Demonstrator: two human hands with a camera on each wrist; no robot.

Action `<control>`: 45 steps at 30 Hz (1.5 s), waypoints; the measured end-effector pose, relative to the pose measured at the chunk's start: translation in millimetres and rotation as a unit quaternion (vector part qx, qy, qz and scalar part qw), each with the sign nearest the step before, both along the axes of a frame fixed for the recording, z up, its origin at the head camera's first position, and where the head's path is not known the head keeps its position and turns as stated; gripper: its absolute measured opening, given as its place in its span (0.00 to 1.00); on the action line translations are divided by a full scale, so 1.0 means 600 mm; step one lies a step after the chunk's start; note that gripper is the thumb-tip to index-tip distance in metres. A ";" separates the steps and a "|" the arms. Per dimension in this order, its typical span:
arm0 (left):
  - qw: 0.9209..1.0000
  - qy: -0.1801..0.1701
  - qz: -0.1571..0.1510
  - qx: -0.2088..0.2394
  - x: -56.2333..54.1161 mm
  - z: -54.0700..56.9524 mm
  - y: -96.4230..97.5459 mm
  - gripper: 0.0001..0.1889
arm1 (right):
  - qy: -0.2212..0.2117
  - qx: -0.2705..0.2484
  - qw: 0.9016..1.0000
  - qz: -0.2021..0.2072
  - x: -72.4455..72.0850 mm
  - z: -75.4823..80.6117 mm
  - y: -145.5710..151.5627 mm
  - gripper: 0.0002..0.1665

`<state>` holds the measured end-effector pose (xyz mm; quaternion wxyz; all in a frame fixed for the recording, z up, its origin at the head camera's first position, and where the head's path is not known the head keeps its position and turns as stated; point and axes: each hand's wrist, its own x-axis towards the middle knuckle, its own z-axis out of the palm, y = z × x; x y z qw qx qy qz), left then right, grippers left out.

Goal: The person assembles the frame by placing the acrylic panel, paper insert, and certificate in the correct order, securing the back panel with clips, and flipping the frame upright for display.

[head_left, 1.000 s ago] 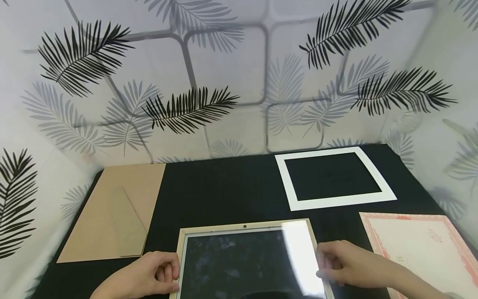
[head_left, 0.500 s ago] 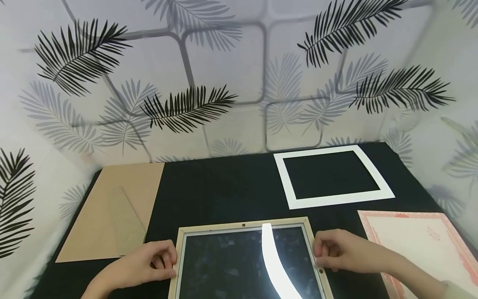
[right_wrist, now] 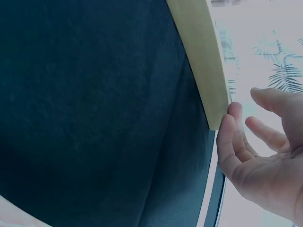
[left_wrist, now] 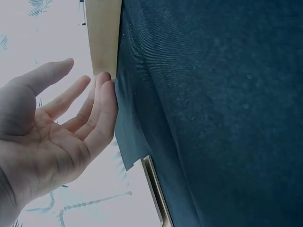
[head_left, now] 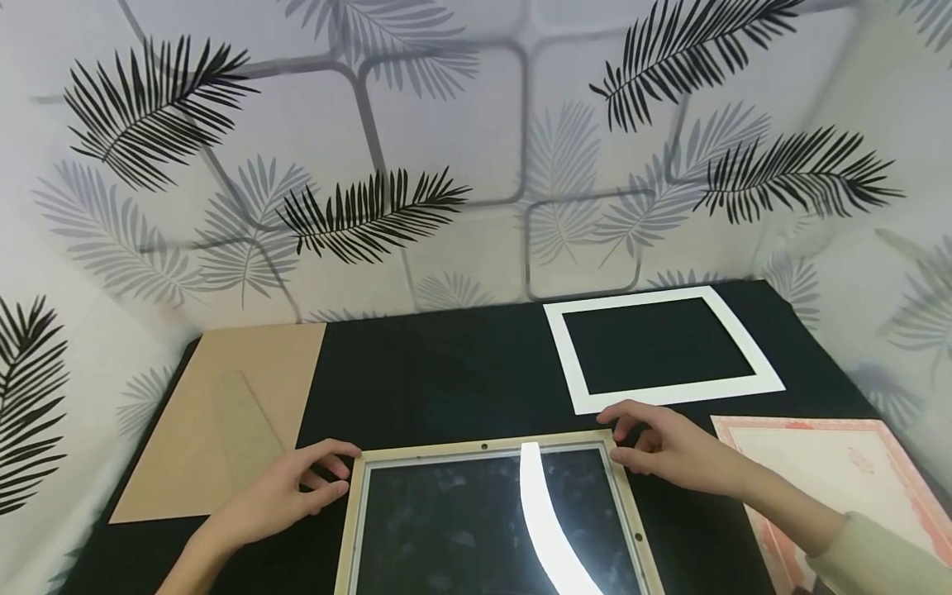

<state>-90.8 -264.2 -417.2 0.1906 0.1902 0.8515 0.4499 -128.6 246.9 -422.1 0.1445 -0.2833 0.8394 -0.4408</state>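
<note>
A pale wooden picture frame [head_left: 439, 452] lies on the black cloth at the bottom of the head view, running off its lower edge. Inside its rim a shiny, smudged pane [head_left: 446, 529] carries a bright white reflection. At the frame's upper left corner is my left hand [head_left: 290, 487], fingers loosely bent, with fingertips right at the wood in the left wrist view. My right hand [head_left: 662, 442] is at the upper right corner; the right wrist view has its fingertips against the corner and the thumb held away. Neither hand grips anything.
Brown backing board [head_left: 260, 351] lies at the left, a darker triangular piece on it. A white mat border [head_left: 669, 397] sits at the back right, and a sheet with a pink ornate edge [head_left: 818, 463] lies at the right, partly under my right forearm. Leaf-patterned curtain [head_left: 461, 240] rises behind.
Both hands have slid up along the sides of the picture frame, from lower on its edges to the two upper corners. The frame stays nearly where it was; the reflection on the pane shifted left.
</note>
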 end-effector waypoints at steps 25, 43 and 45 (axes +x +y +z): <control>1.000 0.011 0.006 -0.016 -0.009 -0.002 0.014 0.17 | -0.010 0.035 0.998 0.047 -0.024 0.001 -0.014 0.16; 0.999 0.038 0.018 0.020 -0.031 -0.011 0.025 0.04 | -0.048 -0.036 0.995 0.083 -0.040 -0.003 -0.026 0.06; 0.999 0.030 0.014 0.026 -0.031 -0.013 0.024 0.05 | -0.052 -0.048 0.993 0.092 -0.042 -0.006 -0.023 0.09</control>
